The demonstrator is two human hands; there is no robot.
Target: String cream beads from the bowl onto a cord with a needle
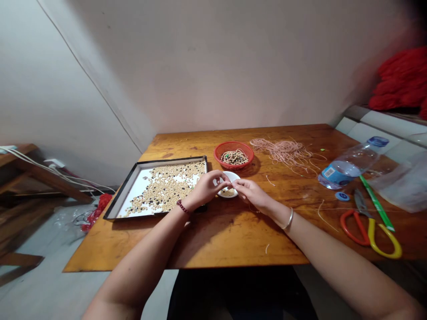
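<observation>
My left hand (211,186), with a dark red bead bracelet at its wrist, is closed in a pinch above a small white bowl (236,176). What it pinches is too small to tell. Facing it, my right hand (248,192) has its fingertips pressed together, almost touching the left ones. From its underside a thin cord (254,209) trails down, faint against the wood. Some small beads (227,193) lie in the bowl. Left of my hands, a black-edged tray (117,195) holds a spread of many tan and dark beads (167,189).
Behind the bowl stands a red basket (233,166) with strung beads. Pink cord (283,151) lies tangled at the back. To the right are a tilted plastic bottle (350,166), a blue cap (342,196), scissors (370,226), a green strip (378,206) and a clear bag (407,182).
</observation>
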